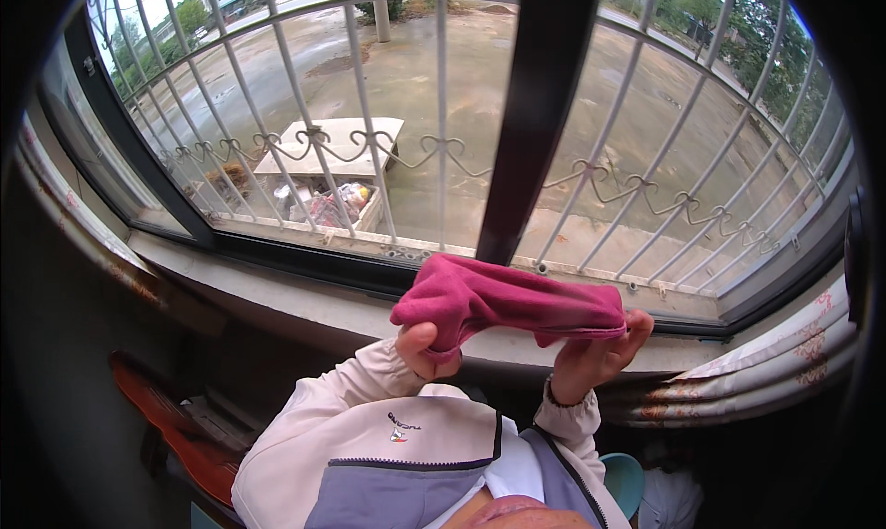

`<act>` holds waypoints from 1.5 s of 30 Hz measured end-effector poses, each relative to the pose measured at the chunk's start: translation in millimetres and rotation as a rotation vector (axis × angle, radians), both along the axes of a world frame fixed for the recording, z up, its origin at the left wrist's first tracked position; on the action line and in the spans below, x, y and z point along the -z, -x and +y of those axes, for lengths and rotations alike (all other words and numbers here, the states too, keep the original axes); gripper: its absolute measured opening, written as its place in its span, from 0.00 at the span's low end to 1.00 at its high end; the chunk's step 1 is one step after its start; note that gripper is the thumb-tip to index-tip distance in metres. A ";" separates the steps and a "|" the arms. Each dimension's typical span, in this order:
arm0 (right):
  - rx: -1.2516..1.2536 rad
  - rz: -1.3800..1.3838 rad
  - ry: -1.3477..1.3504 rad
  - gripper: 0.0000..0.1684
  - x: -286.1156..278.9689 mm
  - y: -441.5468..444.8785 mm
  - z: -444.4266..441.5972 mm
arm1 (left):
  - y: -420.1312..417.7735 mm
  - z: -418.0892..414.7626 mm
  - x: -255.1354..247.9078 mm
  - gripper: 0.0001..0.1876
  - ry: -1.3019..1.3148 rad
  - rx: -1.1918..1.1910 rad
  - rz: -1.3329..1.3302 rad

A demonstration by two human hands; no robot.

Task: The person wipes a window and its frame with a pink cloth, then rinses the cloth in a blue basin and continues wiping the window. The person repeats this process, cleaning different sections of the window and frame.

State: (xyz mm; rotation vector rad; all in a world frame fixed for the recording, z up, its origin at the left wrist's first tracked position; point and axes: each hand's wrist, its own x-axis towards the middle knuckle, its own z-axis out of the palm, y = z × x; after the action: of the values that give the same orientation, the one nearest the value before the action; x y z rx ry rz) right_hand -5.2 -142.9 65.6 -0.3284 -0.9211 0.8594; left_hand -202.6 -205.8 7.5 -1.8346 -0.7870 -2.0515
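A magenta cloth (512,297), soft like a towel, is stretched sideways between my two hands in front of the window. At its left end my left hand (421,349) grips the lower edge, thumb in front and the other fingers mostly covered by the fabric. My right hand (599,355) pinches the right end between thumb and fingers. The middle of the cloth is gathered in lengthwise folds and hangs slightly. Behind it runs the pale windowsill (332,297), partly hidden by the fabric.
A dark window frame (543,114) and white metal bars (443,114) stand ahead. Patterned curtains (768,377) hang at both sides. Down left is a reddish-brown wooden piece of furniture (187,453); a teal basin-like object (623,484) is lower right. Outside, a bin (377,211) holds rubbish.
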 end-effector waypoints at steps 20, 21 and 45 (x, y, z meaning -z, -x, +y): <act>0.728 -1.072 -0.529 0.10 4.0 251.3 69.2 | 228.4 77.9 -21.0 0.18 0.205 -0.539 0.316; 0.780 -1.097 -0.578 0.11 -12.6 256.3 76.6 | 234.9 84.8 -42.6 0.21 0.128 -0.554 0.367; 0.752 -0.932 -0.502 0.14 -15.4 234.4 91.2 | 200.1 107.1 -92.5 0.16 0.052 -0.725 0.388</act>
State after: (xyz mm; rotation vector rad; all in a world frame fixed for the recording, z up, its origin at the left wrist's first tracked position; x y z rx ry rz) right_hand -239.6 -51.7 81.0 -0.5962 -1.6688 -0.2905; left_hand -402.7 -98.6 100.0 -1.5666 -1.1684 -1.1940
